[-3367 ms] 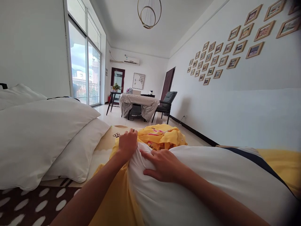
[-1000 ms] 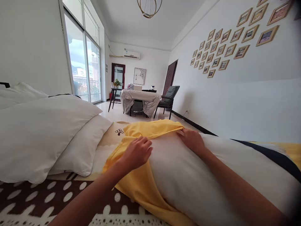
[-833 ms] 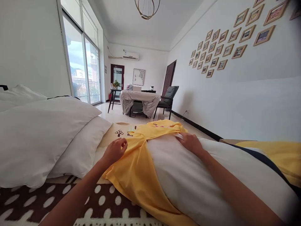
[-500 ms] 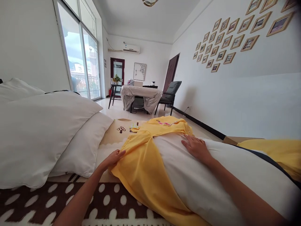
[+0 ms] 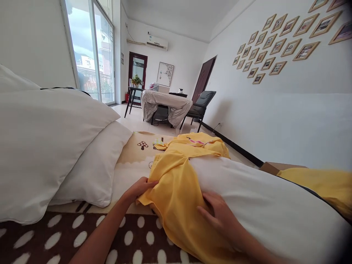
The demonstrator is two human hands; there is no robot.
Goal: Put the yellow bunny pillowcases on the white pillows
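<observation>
A yellow pillowcase [image 5: 178, 179] with a pink print at its far end lies around one end of a white pillow [image 5: 253, 190]. My left hand [image 5: 143, 187] is closed on the pillowcase's left edge, thumb over the fabric. My right hand [image 5: 218, 212] rests where the yellow cloth meets the white pillow, its fingers stretched out and the thumb apart. Part of the pillow is hidden under the yellow cloth.
White pillows [image 5: 93, 161] are stacked at the left on a beige patterned bed cover [image 5: 128, 156]. A brown blanket with white spots [image 5: 134, 234] lies in front. More yellow cloth [image 5: 319, 183] is at the right. Beyond stand a covered table [image 5: 167, 99] and a black chair [image 5: 203, 104].
My right hand has come nearer, from the top of the white pillow down to the yellow cloth's edge. My left hand has shifted slightly right, still gripping the pillowcase. The view has tilted.
</observation>
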